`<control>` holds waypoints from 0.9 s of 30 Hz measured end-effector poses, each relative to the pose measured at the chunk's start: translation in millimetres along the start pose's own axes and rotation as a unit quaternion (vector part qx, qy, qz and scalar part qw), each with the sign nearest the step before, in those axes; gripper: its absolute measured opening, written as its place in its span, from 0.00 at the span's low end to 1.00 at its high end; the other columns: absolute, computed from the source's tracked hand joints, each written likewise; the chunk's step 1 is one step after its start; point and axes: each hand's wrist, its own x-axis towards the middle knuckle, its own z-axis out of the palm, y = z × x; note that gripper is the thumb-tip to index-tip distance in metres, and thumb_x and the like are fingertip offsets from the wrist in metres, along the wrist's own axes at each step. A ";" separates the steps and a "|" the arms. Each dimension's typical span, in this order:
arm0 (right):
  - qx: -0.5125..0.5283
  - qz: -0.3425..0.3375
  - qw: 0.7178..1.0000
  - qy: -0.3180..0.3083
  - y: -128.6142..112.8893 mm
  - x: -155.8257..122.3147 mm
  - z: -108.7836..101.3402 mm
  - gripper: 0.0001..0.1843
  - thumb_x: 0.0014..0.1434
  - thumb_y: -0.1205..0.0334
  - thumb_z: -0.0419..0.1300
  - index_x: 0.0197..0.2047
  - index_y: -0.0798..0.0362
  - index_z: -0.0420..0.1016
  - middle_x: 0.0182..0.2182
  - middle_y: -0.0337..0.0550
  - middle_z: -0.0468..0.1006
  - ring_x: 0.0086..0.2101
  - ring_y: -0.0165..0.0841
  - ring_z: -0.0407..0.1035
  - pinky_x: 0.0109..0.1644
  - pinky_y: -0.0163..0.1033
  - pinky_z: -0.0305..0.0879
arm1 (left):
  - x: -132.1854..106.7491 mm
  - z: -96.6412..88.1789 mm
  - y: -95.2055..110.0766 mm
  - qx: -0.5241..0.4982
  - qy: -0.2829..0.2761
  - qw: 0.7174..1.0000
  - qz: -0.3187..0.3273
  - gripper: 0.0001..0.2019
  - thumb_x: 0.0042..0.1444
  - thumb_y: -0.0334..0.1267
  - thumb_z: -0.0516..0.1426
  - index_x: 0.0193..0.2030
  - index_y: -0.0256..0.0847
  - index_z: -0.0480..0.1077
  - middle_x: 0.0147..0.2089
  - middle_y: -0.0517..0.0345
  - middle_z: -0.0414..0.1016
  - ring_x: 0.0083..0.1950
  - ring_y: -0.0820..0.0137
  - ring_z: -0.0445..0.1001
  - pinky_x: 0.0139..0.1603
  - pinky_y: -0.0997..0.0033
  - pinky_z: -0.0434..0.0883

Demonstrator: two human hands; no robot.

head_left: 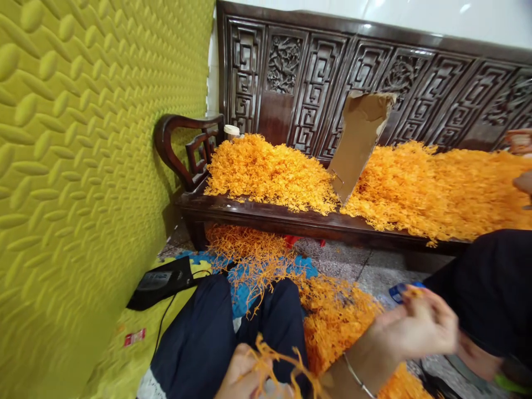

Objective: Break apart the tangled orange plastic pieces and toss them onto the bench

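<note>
My left hand (244, 370), low in the centre over my lap, is closed around a branching orange plastic strand (282, 363), whose thin arms stick out past the fingers. To the right, my right hand (419, 327), with a thin bracelet at the wrist, is raised and blurred by motion. Its fingers are curled together, and a small orange plastic piece (413, 292) shows at the fingertips. Beneath the right forearm lies a heap of orange strands (341, 310) on the floor. Part of the left hand is cut off by the frame's lower edge.
A dark carved wooden bench (266, 213) bears piles of small orange pieces (270, 172), split by a cardboard sheet (361, 144). Yellow textured matting (103, 166) covers the left side. A black device (162, 282) lies on the floor. Another person's knee (490, 288) is at right.
</note>
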 end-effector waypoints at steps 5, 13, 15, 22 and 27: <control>0.053 -0.237 0.968 0.056 -24.8 30.5 62.7 0.03 0.50 0.60 0.62 0.29 0.44 0.70 0.30 0.43 0.70 0.34 0.40 0.69 0.40 0.53 0.67 | 23.8 -20.5 15.8 -0.038 0.115 0.989 0.083 0.31 0.45 0.63 0.55 0.07 0.41 0.53 0.09 0.66 0.48 0.14 0.78 0.48 0.17 0.74 0.48; -0.185 -0.099 0.746 -0.632 75.9 -16.5 123.7 0.29 0.51 0.48 0.61 0.54 0.54 0.67 0.57 0.54 0.64 0.60 0.46 0.53 0.62 0.57 0.47 | 36.8 -21.3 54.4 -0.081 0.180 0.973 0.122 0.28 0.51 0.53 0.55 0.07 0.41 0.56 0.10 0.66 0.48 0.15 0.78 0.49 0.16 0.74 0.46; -0.147 0.000 0.728 -0.670 79.6 -35.0 105.3 0.25 0.52 0.49 0.61 0.51 0.53 0.70 0.54 0.53 0.68 0.56 0.44 0.59 0.60 0.54 0.53 | 36.6 -22.7 54.8 -0.092 0.192 0.969 0.129 0.28 0.51 0.52 0.55 0.07 0.41 0.55 0.10 0.66 0.48 0.15 0.78 0.50 0.16 0.74 0.48; 0.030 0.285 0.550 -0.784 17.7 -98.7 39.7 0.11 0.57 0.56 0.59 0.42 0.49 0.77 0.39 0.42 0.79 0.41 0.34 0.73 0.48 0.39 0.67 | 39.9 -22.7 57.3 -0.091 0.216 0.963 0.135 0.27 0.49 0.54 0.56 0.07 0.40 0.56 0.10 0.66 0.51 0.13 0.80 0.49 0.16 0.76 0.45; 0.060 0.322 0.531 -0.782 -3.1 -123.0 27.3 0.14 0.51 0.58 0.65 0.43 0.49 0.76 0.36 0.40 0.78 0.39 0.33 0.73 0.46 0.37 0.67 | 40.2 -22.1 54.4 -0.036 0.208 0.969 0.130 0.27 0.49 0.55 0.56 0.08 0.40 0.59 0.09 0.65 0.52 0.13 0.80 0.49 0.16 0.75 0.47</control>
